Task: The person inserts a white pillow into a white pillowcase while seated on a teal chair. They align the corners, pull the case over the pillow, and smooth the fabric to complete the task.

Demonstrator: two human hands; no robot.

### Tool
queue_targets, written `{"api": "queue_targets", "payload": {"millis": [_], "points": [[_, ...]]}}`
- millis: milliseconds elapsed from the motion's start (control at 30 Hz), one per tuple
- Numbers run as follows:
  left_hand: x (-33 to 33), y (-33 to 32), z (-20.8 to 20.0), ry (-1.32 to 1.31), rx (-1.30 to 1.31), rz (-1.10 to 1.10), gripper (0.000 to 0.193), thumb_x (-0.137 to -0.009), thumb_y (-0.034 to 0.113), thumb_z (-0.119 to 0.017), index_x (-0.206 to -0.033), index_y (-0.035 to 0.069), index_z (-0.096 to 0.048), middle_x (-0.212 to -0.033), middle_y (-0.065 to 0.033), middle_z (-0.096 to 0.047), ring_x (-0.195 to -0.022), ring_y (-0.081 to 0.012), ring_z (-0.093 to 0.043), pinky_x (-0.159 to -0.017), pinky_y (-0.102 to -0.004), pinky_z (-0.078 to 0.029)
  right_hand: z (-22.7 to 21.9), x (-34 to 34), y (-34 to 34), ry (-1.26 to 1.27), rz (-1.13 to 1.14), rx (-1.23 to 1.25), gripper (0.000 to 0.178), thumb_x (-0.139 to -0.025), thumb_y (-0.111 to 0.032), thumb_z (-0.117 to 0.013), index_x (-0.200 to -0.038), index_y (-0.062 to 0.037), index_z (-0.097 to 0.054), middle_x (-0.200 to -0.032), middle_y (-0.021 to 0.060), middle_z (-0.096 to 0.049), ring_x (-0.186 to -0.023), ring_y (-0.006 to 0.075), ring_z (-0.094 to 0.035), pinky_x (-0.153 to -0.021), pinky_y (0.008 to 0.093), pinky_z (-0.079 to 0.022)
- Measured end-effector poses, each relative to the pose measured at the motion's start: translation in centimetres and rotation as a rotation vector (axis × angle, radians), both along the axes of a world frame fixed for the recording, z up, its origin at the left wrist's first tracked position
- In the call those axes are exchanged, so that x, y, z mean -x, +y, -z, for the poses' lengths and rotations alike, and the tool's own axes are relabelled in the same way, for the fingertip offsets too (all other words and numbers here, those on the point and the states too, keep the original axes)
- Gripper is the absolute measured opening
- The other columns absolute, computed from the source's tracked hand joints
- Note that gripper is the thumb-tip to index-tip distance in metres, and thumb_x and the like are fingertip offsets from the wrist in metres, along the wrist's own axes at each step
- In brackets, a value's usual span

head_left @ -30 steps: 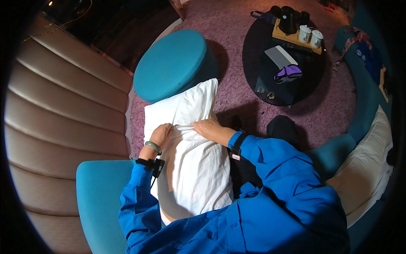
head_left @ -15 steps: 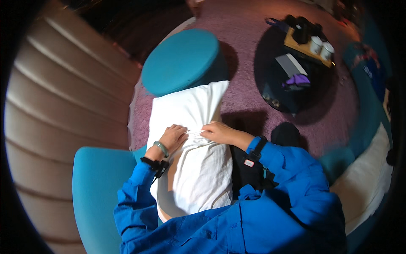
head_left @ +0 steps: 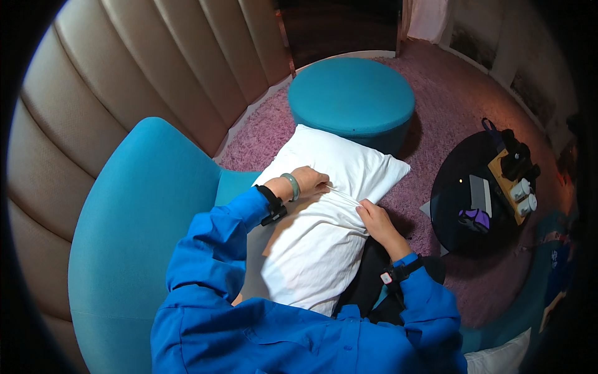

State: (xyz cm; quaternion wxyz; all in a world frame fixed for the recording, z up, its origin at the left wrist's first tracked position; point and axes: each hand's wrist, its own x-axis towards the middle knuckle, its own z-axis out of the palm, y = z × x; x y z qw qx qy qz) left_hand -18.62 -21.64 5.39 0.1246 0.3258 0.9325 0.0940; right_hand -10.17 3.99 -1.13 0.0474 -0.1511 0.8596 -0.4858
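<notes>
My left grip (head_left: 306, 182) is closed, fingertips curled down and pinching the cloth of a white pillow (head_left: 324, 224). My right grip (head_left: 377, 223) is closed too, thumb and fingers nipping the same cloth a little nearer the body and to the right. Between the two I see a narrow fold (head_left: 342, 195) drawn out in a slanting line, with creases spreading from it. How firmly each one presses I cannot tell from here.

The pillow lies lengthwise in front of the torso, its near end by the blue shirt (head_left: 299, 333) and its far end toward a round teal ottoman (head_left: 352, 93); whether those two touch, I cannot make out.

On the left wrist I have a greenish bangle (head_left: 291, 187) and, just behind it, a black strap (head_left: 271, 198). The right wrist carries another black strap (head_left: 408, 269).

Further out, a teal chair (head_left: 134, 249) curves up on my left, before a padded, ribbed wall (head_left: 187, 62). Off to the right, a dark rounded tabletop (head_left: 450, 215) stands on purplish carpet (head_left: 430, 100). It bears a wooden tray (head_left: 498, 171) with two white cups (head_left: 527, 204), and a purple-and-black item (head_left: 476, 219). A second pillow (head_left: 501, 356) shows at the lower right.
</notes>
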Motion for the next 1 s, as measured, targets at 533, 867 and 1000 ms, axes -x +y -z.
{"api": "queue_targets", "payload": {"millis": [533,867,1000], "points": [[7.3,-11.3,0.5,-0.274,-0.108,-0.434,0.03,-0.09,0.038,-0.068,-0.104,0.013,-0.071,-0.102,-0.007,-0.072,-0.095,-0.0242,-0.065,-0.087,-0.0355,-0.046,0.7,2.1,-0.7,0.065,-0.065,0.053,0.026,-0.093,-0.025,-0.059,-0.095,0.0003,-0.06,-0.079,0.0222,-0.063,-0.075,0.0416,-0.061,-0.068,0.0449,-0.048],[8.5,-10.3,1.6,-0.406,-0.49,-0.573,0.018,-0.093,0.028,-0.068,-0.091,0.009,-0.07,-0.08,-0.0034,-0.067,-0.073,-0.0133,-0.058,-0.065,-0.0293,-0.047,1.3,6.6,-1.5,0.027,0.251,0.296,0.021,-0.095,-0.02,-0.061,-0.092,0.0005,-0.056,-0.072,0.0047,-0.053,-0.068,0.0116,-0.048,-0.064,0.0292,-0.043],[9.8,-10.4,2.4,-0.379,-0.441,-0.558,0.018,-0.092,0.027,-0.068,-0.089,0.009,-0.071,-0.075,-0.0026,-0.065,-0.064,-0.0122,-0.055,-0.059,-0.0281,-0.045,3.2,9.0,-1.8,0.13,0.32,0.25,0.022,-0.094,-0.02,-0.062,-0.095,0.0008,-0.057,-0.078,0.0094,-0.061,-0.074,0.0166,-0.056,-0.071,0.031,-0.047]]}}
